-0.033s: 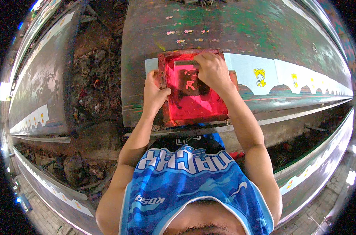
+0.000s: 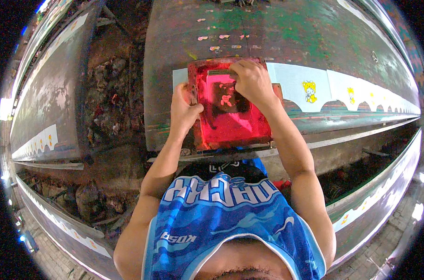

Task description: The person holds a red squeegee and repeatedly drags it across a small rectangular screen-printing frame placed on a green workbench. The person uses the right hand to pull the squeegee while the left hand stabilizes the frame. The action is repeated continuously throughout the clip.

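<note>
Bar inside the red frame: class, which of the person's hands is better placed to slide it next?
Probably the right hand: its grip is on the bar near its right end. The left hand seems less suited, holding the red frame by its left edge, apart from the bar.

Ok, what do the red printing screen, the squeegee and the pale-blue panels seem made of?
Red printing screen: perhaps coated mesh, glossy, with glare across it; no weave shows.
Squeegee: maybe wood or rubber, dull, a straight-edged bar; too small to tell.
Pale-blue panels: likely fabric, matte, thin and flat without glare.
</note>
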Available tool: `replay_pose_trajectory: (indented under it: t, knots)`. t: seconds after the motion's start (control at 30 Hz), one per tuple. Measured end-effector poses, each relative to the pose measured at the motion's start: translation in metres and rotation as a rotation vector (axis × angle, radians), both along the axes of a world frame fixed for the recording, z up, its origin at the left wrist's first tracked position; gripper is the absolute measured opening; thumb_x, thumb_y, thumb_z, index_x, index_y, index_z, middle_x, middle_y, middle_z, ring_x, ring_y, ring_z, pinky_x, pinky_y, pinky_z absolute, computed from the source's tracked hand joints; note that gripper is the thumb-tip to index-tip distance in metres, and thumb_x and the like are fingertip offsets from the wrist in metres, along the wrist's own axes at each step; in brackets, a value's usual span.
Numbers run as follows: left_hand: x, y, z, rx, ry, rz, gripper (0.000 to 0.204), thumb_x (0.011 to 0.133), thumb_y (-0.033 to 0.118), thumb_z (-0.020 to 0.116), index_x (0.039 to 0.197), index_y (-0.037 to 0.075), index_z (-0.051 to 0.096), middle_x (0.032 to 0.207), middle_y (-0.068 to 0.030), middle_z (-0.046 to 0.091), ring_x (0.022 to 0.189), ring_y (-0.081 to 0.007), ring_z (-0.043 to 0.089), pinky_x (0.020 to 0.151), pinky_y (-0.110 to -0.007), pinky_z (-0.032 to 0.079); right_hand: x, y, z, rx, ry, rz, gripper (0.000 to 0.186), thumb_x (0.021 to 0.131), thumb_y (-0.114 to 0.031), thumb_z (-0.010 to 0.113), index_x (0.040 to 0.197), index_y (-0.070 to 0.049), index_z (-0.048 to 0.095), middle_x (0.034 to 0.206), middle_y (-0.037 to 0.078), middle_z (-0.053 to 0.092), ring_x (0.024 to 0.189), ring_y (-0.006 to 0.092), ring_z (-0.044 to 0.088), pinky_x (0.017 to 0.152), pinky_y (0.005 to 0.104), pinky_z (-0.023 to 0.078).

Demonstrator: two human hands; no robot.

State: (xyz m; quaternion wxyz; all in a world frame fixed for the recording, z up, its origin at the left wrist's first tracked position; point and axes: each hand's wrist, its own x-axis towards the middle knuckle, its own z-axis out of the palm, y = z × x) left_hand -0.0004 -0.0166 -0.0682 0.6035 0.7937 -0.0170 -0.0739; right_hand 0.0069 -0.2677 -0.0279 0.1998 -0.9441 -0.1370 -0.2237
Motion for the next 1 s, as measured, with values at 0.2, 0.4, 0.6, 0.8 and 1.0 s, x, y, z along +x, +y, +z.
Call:
replay_pose_trajectory:
  t: [0.2,0.4,0.6,0.8,1.0]
  knots:
    - [-0.001,-0.003,0.013,0.092,-0.002,-0.013,0.079,0.071,-0.008,0.07,0.145,0.005,0.046,0.135,-0.0125,0.063,0.129,-0.0249,0.062,0.111,-0.037,0.047,-0.05,0.012,-0.006,-0.03,0.035,0.004,0.03,0.075,-0.005,0.068,0.105,-0.005,0.072,0.107,0.014,0.073,0.101,0.0356,0.07,0.086,0.0479,0.057]
    - [-0.009,-0.011,0.028,0.006,0.244,0.089,0.078,0.071,-0.007,0.073,0.144,0.006,0.049,0.134,-0.0106,0.064,0.126,-0.0243,0.063,0.11,-0.038,0.048,-0.132,0.026,-0.003,-0.047,0.052,0.075,0.032,0.074,-0.008,0.068,0.105,-0.003,0.07,0.113,0.013,0.071,0.107,0.0306,0.068,0.091,0.0456,0.055]
    - [-0.013,-0.013,0.03,-0.006,0.013,0.136,0.081,0.069,-0.006,0.076,0.145,0.008,0.05,0.135,-0.0096,0.065,0.119,-0.0229,0.066,0.1,-0.036,0.054,-0.142,0.017,0.005,-0.044,0.112,0.035,0.034,0.079,-0.008,0.066,0.112,-0.003,0.069,0.116,0.01,0.071,0.112,0.0281,0.066,0.094,0.0447,0.051]
    - [-0.031,-0.088,0.031,-0.137,0.088,0.132,0.084,0.069,-0.006,0.075,0.146,0.013,0.049,0.126,-0.0078,0.065,0.097,-0.0184,0.067,0.073,-0.03,0.057,-0.159,-0.055,0.019,-0.03,0.07,-0.039,0.032,0.08,-0.008,0.066,0.112,-0.005,0.07,0.118,0.008,0.071,0.114,0.0279,0.064,0.096,0.0465,0.05]
    - [-0.04,-0.211,0.026,-0.085,-0.044,0.074,0.082,0.07,-0.008,0.076,0.144,0.01,0.048,0.127,-0.0079,0.065,0.102,-0.0197,0.067,0.075,-0.031,0.058,-0.178,-0.166,0.013,-0.032,0.071,-0.082,0.033,0.081,-0.011,0.065,0.112,-0.004,0.071,0.12,0.011,0.071,0.116,0.0305,0.064,0.102,0.0492,0.051]
